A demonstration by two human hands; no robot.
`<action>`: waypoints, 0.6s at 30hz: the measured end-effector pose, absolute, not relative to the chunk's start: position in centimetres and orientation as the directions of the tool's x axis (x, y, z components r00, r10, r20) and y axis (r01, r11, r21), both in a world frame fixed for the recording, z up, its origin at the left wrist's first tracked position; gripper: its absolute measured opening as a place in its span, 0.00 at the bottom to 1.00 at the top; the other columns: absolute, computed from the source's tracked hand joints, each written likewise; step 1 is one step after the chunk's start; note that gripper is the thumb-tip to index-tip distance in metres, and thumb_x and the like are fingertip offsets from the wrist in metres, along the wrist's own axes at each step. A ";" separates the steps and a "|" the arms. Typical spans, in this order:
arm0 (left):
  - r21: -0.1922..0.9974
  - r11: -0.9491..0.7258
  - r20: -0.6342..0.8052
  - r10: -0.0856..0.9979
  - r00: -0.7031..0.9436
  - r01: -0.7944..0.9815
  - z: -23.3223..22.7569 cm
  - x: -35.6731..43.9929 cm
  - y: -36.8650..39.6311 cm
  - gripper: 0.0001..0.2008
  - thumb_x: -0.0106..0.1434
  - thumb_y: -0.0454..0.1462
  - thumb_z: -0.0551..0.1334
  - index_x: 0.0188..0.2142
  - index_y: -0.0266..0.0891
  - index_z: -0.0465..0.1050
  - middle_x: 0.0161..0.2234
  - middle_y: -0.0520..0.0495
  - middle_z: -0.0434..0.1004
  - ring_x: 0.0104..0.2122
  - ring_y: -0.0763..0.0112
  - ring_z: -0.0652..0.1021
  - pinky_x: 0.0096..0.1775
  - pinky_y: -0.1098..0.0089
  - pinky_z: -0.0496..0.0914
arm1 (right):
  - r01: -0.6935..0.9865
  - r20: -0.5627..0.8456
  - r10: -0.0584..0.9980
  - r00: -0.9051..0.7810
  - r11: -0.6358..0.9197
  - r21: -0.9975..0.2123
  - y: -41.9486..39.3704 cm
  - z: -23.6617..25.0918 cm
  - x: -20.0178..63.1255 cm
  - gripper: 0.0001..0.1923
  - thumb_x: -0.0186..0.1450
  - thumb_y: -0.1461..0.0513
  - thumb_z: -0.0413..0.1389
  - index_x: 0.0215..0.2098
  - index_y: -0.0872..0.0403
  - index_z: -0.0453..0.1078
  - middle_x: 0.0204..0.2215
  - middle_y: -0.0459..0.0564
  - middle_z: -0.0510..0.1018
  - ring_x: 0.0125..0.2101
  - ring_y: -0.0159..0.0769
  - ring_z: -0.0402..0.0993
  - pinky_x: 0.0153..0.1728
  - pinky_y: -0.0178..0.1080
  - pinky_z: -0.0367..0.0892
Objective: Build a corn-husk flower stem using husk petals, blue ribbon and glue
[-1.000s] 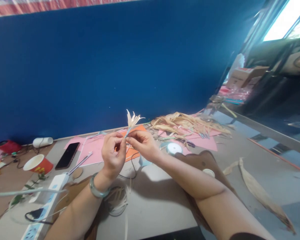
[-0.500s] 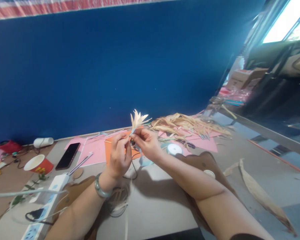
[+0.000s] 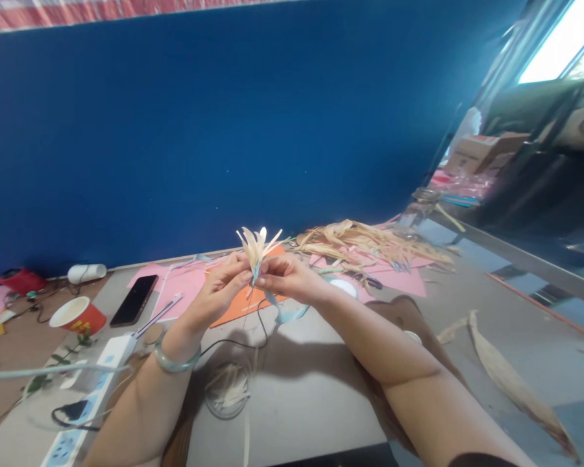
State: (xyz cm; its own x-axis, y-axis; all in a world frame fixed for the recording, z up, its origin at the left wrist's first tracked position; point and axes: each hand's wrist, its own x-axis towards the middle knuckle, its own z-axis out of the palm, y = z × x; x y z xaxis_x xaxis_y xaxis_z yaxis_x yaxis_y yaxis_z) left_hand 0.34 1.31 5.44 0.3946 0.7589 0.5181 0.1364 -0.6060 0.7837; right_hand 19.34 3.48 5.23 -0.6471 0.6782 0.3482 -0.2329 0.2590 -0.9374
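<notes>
Pale pointed strips fan upward as a husk flower (image 3: 254, 245), its base wrapped in light blue tape. My left hand (image 3: 226, 285) pinches that base from the left, fingers closed. From the right, my right hand (image 3: 292, 277) pinches the same wrapped base between thumb and fingers. A loose length of light blue tape (image 3: 291, 316) hangs below my right hand. Behind my right wrist a white tape roll (image 3: 344, 287) is partly hidden. Under the hands lies an orange sheet (image 3: 243, 306). A round dish of pale strips (image 3: 227, 389) sits nearer to me.
Dried corn husks (image 3: 360, 243) lie heaped on pink paper (image 3: 403, 280) at the back right. One long husk (image 3: 511, 383) lies at right. On the left are a phone (image 3: 134, 301), a red paper cup (image 3: 80, 316), a tipped white cup (image 3: 86, 272) and a power strip (image 3: 90, 402).
Both hands have moved slightly down, and the flower has shifted left and become more upright. My left forearm has swung left, uncovering more of the dish.
</notes>
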 end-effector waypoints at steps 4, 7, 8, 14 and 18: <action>0.724 -0.664 0.548 0.717 0.431 0.187 5.9 0.3 1.1 0.15 0.69 0.46 0.56 0.37 0.46 0.81 0.39 0.42 0.77 0.43 0.61 0.76 0.48 0.57 0.73 | -0.270 0.288 0.653 -0.700 0.131 -0.954 3.9 4.9 19.3 0.16 0.60 0.54 0.65 0.28 0.58 0.70 0.15 0.36 0.60 0.15 0.21 0.50 0.16 0.29 0.48; 0.738 -0.656 0.536 0.714 0.450 0.162 5.7 0.1 1.4 0.15 0.68 0.48 0.58 0.36 0.46 0.81 0.38 0.41 0.78 0.44 0.59 0.77 0.48 0.56 0.74 | -0.297 0.267 0.627 -0.732 0.059 -0.953 4.0 4.6 19.3 0.15 0.59 0.55 0.66 0.27 0.58 0.70 0.15 0.35 0.59 0.15 0.20 0.49 0.15 0.29 0.46; 0.756 -0.640 0.525 0.720 0.455 0.141 5.6 0.0 1.5 0.15 0.67 0.49 0.59 0.35 0.46 0.81 0.35 0.41 0.78 0.43 0.58 0.77 0.46 0.56 0.74 | -0.300 0.255 0.621 -0.741 0.034 -0.953 4.0 4.6 19.2 0.14 0.58 0.55 0.66 0.28 0.58 0.70 0.15 0.35 0.58 0.15 0.20 0.50 0.15 0.29 0.46; 0.924 -0.378 0.356 0.804 0.476 -0.051 4.4 0.1 1.9 0.18 0.57 0.54 0.67 0.26 0.42 0.81 0.24 0.43 0.77 0.32 0.58 0.79 0.37 0.57 0.76 | -0.307 0.191 0.571 -0.798 -0.113 -0.945 4.1 3.5 18.8 0.19 0.56 0.54 0.68 0.24 0.56 0.64 0.15 0.34 0.55 0.15 0.19 0.47 0.15 0.29 0.45; 0.946 -0.274 0.324 0.821 0.470 -0.173 4.0 0.5 2.0 0.16 0.53 0.52 0.71 0.27 0.41 0.82 0.26 0.43 0.78 0.30 0.60 0.79 0.38 0.57 0.76 | -0.322 0.170 0.559 -0.811 -0.186 -0.928 4.5 2.6 18.5 0.20 0.54 0.55 0.69 0.25 0.56 0.64 0.15 0.35 0.59 0.15 0.19 0.49 0.15 0.28 0.47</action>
